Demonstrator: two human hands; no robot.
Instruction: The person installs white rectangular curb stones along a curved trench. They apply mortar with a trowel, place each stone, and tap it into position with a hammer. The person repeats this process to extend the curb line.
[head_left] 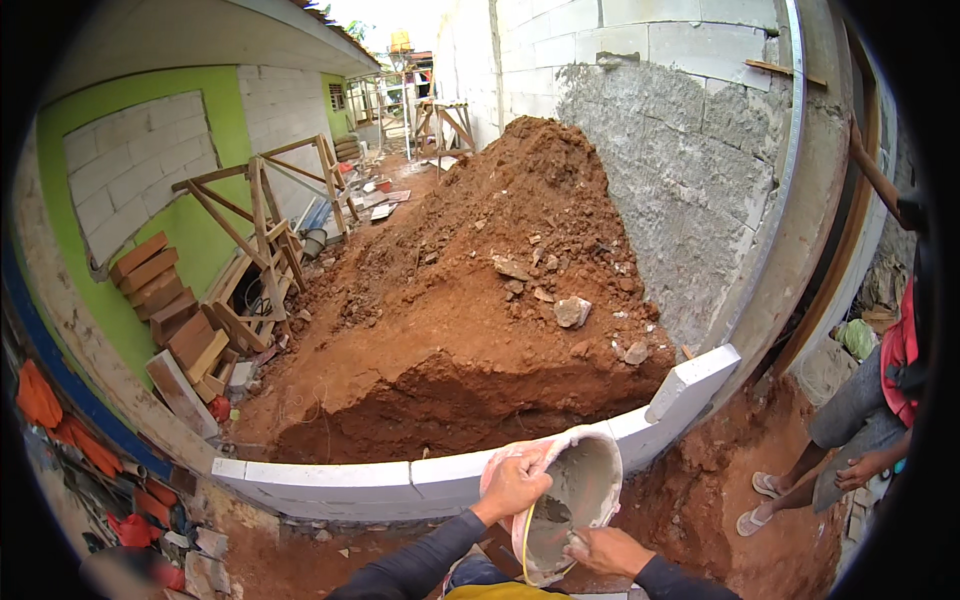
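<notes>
A pale bucket (604, 450) smeared with grey mortar leans tilted against the low white block wall (340, 474), its mouth turned to the right. Wet grey mortar (550, 545) lies inside, toward the near side. With fingers bent over the rim, my left hand (515, 488) grips the bucket at its left side, beside the yellow handle (527, 545). My right hand (612, 551) is closed at the bucket's near right edge, its fingers reaching into the mouth. What it holds is mostly hidden and mortar-coated, so its kind is unclear.
Beyond the wall rises a large red soil heap (480, 250) with stones. A loose white block (693, 383) stands tilted on the wall's right end. At right, a person (850, 420) in sandals stands close. Wooden trestles (265, 220) and stacked bricks (155, 280) line the left.
</notes>
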